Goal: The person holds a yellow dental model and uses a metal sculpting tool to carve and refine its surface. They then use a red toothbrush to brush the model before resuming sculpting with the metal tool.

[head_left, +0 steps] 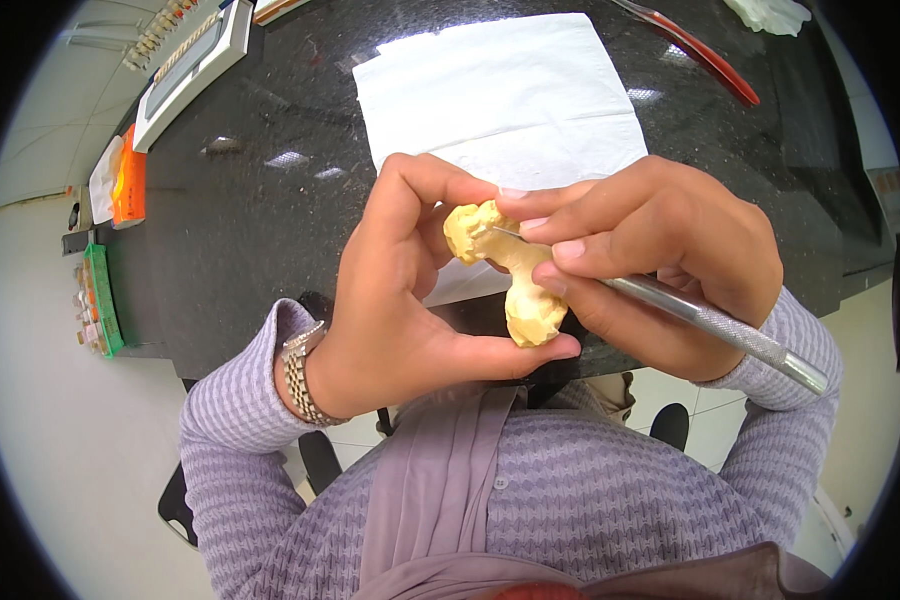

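Note:
Above the near edge of the dark table, my left hand (395, 280) is closed around a yellow, arch-shaped plaster dental cast (522, 270). Its thumb presses the cast's near end, while the fingers curl behind the far end. My right hand (680, 240) grips a craft knife (715, 318) with a knurled metal handle, pen-fashion. The knife's thin tip touches or nearly touches the upper part of the cast. Fingers of my right hand also rest by the cast's far end and inner side. Part of the cast's back is hidden by my fingers.
A white paper sheet (500, 110) lies on the black speckled table (260, 240) beyond my hands. Red-handled pliers or cutters (710, 65) and a crumpled translucent plastic (770, 14) lie far right. Left stand a white-edged box (195, 75), an orange tissue box (130, 185) and a green basket (100, 300).

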{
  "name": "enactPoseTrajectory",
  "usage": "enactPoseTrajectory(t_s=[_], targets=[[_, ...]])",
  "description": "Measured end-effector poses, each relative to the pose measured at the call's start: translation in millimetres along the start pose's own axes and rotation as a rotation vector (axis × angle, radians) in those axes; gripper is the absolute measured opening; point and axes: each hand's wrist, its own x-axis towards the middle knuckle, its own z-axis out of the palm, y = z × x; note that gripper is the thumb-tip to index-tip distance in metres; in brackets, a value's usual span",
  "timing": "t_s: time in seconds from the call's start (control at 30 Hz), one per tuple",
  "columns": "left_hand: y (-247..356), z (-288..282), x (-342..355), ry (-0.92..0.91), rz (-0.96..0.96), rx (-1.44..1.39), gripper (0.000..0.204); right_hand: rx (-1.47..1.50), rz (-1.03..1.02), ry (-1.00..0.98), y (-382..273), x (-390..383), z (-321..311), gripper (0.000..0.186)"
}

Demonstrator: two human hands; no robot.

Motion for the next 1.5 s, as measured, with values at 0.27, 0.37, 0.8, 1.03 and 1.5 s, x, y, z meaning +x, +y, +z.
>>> enactPoseTrajectory(t_s=[0.27,0.37,0.8,1.03,1.5], targets=[[0,0,0,0.004,0.062,0.110,0.081,-0.032,-0.024,-0.016,-3,2,0,0.027],[-2,0,-2,0.003,0.085,0.127,0.080,-0.082,0.000,-0.036,-7,2,-1,0.027],[-3,2,-4,0.019,0.092,0.191,0.078,-0.085,0.028,0.012,-8,-1,7,0.027],[-2,0,0,0.001,0.070,0.100,0.079,-0.006,0.034,0.045,-4,-1,4,0.024],[-4,0,-3,0.009,0.082,0.112,0.077,-0.091,0.009,0.047,-7,-2,8,0.026]])
